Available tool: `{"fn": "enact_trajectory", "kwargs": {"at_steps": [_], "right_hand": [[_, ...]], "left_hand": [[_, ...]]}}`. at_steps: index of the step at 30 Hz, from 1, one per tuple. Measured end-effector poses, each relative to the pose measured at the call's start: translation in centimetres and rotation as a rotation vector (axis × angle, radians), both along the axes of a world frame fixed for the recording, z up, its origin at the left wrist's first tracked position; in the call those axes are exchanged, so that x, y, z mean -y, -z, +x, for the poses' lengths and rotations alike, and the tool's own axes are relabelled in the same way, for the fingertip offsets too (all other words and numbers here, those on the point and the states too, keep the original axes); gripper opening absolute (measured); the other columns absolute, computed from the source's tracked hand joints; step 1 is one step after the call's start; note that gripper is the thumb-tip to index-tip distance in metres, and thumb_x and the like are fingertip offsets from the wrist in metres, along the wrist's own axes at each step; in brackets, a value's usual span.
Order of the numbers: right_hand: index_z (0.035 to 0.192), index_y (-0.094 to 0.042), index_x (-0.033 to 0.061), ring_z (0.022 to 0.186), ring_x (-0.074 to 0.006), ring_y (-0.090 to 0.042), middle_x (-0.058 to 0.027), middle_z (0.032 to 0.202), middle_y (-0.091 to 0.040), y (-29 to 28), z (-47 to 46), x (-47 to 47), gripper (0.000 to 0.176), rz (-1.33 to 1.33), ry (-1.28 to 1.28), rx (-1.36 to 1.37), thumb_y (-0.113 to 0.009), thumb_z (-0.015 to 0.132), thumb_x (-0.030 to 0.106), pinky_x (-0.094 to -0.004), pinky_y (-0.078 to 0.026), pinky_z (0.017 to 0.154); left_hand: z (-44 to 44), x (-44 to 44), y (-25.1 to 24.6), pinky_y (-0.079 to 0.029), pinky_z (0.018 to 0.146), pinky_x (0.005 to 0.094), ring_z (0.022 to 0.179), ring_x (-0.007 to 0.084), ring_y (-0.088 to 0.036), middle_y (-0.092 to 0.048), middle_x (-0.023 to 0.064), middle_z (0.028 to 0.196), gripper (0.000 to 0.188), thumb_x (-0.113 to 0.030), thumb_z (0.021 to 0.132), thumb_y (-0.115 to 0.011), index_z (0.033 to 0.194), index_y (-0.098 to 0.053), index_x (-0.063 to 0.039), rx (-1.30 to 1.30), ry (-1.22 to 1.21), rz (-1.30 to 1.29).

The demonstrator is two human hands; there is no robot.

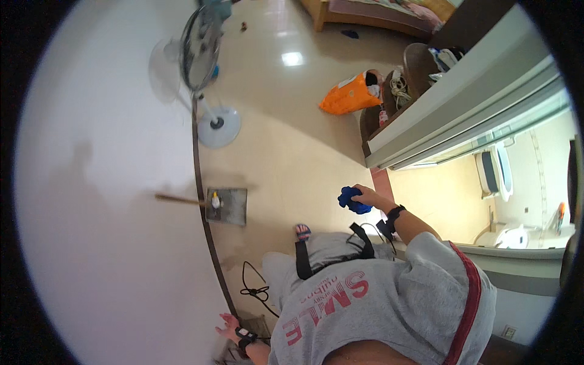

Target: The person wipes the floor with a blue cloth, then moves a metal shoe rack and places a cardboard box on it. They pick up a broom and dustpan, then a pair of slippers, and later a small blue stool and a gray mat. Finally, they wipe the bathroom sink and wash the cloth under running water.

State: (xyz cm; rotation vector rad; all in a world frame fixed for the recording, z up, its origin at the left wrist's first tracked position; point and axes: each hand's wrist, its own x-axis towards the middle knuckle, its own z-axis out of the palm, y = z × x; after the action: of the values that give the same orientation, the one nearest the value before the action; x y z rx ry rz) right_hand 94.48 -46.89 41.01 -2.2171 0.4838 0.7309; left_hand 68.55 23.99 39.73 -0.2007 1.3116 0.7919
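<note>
My right hand (pixel 367 197) grips a crumpled dark-blue bundle (pixel 352 200), which looks like cloth, above the tiled floor (pixel 287 182) beside a doorway. A black strap circles that wrist. Low at the left, my left hand (pixel 228 326) is held out by the white wall (pixel 118 228) with its fingers spread. Nothing is in it, and whether it touches the wall I cannot tell. A grey dustpan (pixel 233 207) with a long wooden handle (pixel 178 199) stands against the wall. In the pan lies a small yellow-and-white item (pixel 216 200).
A standing fan (pixel 200 50) rises from a round base (pixel 227 130) by the wall. Ahead right, an orange bag (pixel 349 96) sits beside dark corner shelves (pixel 417 68). A sliding door frame (pixel 456 121) borders a bathroom. Black cable (pixel 255 292) hangs at my left side.
</note>
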Motion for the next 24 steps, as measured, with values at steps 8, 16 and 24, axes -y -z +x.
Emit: {"fn": "enact_trajectory", "kwargs": {"at_steps": [8,16,24], "right_hand": [[0.130,-0.053,0.0086,0.103,-0.0205,-0.062,-0.0120,0.113,-0.065,-9.3,12.4,-2.0,0.048,0.475,0.115,0.250,-0.068,0.090,0.030,-0.0333,-0.050,0.090],[0.148,-0.030,0.0000,0.120,-0.0259,-0.053,-0.0211,0.134,-0.052,-18.5,29.2,-4.8,0.073,0.815,-0.011,0.261,-0.060,0.095,0.041,-0.0349,-0.044,0.101],[0.149,-0.036,0.0102,0.102,-0.0146,-0.058,-0.0069,0.124,-0.056,-16.1,39.2,5.0,0.061,0.957,0.326,0.375,-0.051,0.100,0.043,-0.0307,-0.047,0.095]], "left_hand": [[37.9,19.0,-9.2,-0.042,0.103,0.0422,0.132,0.0245,-0.043,-0.043,0.0092,0.146,0.057,-0.037,0.100,-0.054,0.147,-0.036,-0.010,0.311,1.688,0.550],[59.5,45.0,-17.0,-0.043,0.104,0.0392,0.127,0.0262,-0.046,-0.040,0.0144,0.142,0.063,-0.039,0.099,-0.055,0.149,-0.029,-0.010,0.904,2.390,0.999],[75.7,54.4,-16.3,-0.052,0.087,0.0332,0.104,0.0179,-0.061,-0.062,0.0047,0.107,0.033,-0.036,0.097,-0.058,0.119,-0.058,-0.012,0.496,2.299,0.612]]}}
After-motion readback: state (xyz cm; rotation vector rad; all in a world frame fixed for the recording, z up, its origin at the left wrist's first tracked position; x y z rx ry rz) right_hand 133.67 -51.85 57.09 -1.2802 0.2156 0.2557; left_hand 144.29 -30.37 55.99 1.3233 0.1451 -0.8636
